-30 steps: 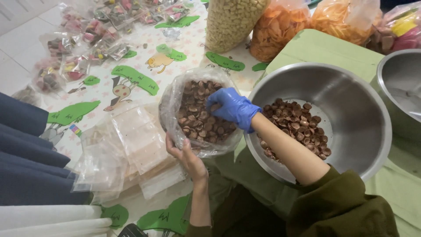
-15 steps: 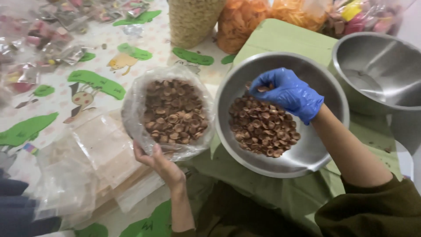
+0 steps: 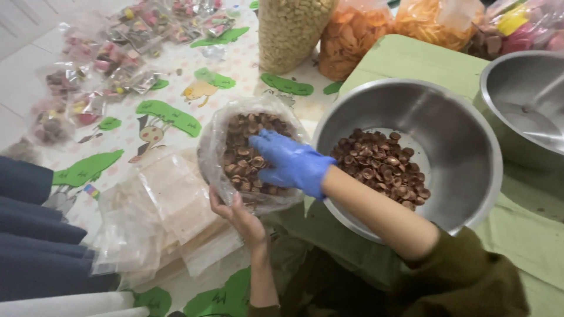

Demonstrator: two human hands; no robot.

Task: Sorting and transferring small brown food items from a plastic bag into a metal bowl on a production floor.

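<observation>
A cartoon-printed floor mat (image 3: 176, 117) spreads out left of the green cloth (image 3: 411, 58), pale white floor (image 3: 23, 23) showing beyond its far-left corner.

Blue glove (image 3: 291, 162), brown snacks (image 3: 247, 152) (clear bag (image 3: 214, 158)), silver bowl (image 3: 464, 135).

One head-worn view looks steeply down, close above the steel bowl (image 3: 411, 158), probably tilted slightly leftward.

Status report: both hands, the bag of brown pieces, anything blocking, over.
Left hand bare, cupping clear bag from below. Right hand, blue glove, inside bag on brown pieces. Steel bowl alongside, part filled. Nothing blocking.
</observation>
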